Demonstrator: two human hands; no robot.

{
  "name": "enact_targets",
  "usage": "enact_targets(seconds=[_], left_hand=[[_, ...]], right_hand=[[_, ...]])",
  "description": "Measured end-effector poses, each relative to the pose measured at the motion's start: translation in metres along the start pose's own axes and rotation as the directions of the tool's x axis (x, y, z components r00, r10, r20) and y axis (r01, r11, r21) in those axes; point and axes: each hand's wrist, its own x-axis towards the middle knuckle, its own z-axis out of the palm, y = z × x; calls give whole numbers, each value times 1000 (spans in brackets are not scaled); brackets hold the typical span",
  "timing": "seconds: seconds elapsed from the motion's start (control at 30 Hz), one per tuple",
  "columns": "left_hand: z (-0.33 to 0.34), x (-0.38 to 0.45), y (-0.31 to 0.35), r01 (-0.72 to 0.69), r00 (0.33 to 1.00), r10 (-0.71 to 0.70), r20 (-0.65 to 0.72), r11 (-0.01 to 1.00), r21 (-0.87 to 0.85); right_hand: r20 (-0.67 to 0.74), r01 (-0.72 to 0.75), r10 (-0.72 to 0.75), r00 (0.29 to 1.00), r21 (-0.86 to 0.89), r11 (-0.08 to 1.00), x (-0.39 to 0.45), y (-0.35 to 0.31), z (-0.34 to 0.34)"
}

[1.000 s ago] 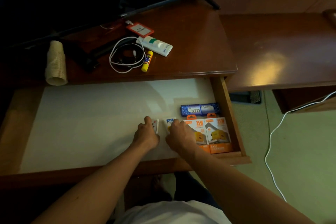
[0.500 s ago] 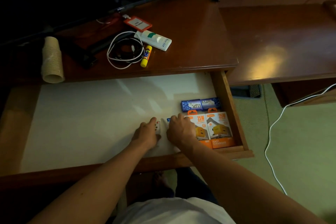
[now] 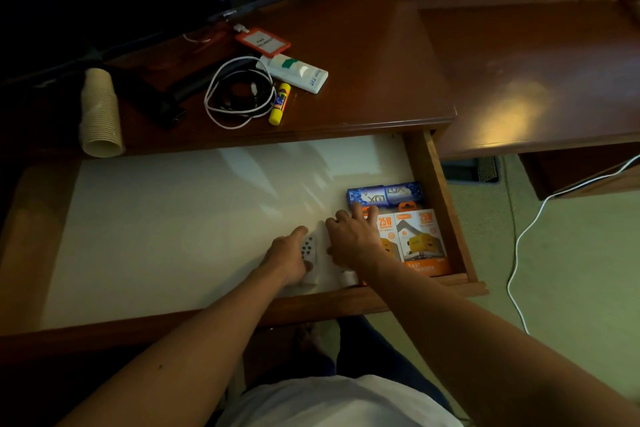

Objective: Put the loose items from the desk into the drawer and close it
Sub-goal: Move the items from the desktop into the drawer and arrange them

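1. Your left hand (image 3: 289,258) lies over a small white remote (image 3: 309,255) on the drawer (image 3: 434,184) floor, fingers curled round its left edge. Looks like a light hold, but can't tell how firm.
2. Your right hand (image 3: 349,241) sits just beside it at 3 o'clock, fingers spread flat, tips reaching onto the orange charger boxes (image 3: 412,239). Can't tell if it pins anything underneath.
3. Blue soap pack (image 3: 386,194) lies at 12 o'clock of the boxes, touching them, against the drawer's right wall.
4. Loose stuff not yet in, on the desk (image 3: 363,62) at abt 11 o'clock from your hands: coiled cables (image 3: 239,94), yellow glue stick (image 3: 280,103), white tube (image 3: 298,73), red badge holder (image 3: 262,42). Paper cup stack (image 3: 100,111) lies on its side far left.
5. Handling, prob: cables are floppy, so scoop the whole coil, not one strand. Glue stick is rigid and rolls, so pinch it mid-barrel. The tube is soft; grip its body. The badge is flat and light; lift it by an edge. Cups crush easily, so hold them loosely round the stack.
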Motion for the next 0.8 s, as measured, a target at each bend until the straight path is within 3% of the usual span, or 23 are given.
enact_targets(seconds=[0.43,0.8], left_hand=[[18,-6,16,-21,1000,22,7,997,-69],[20,-3,25,-18,999,18,-39,1000,-11]], right_hand=[[-2,89,-89,996,7,996,-5,20,5],[-10,51,-50,999,19,999,-8,17,6]])
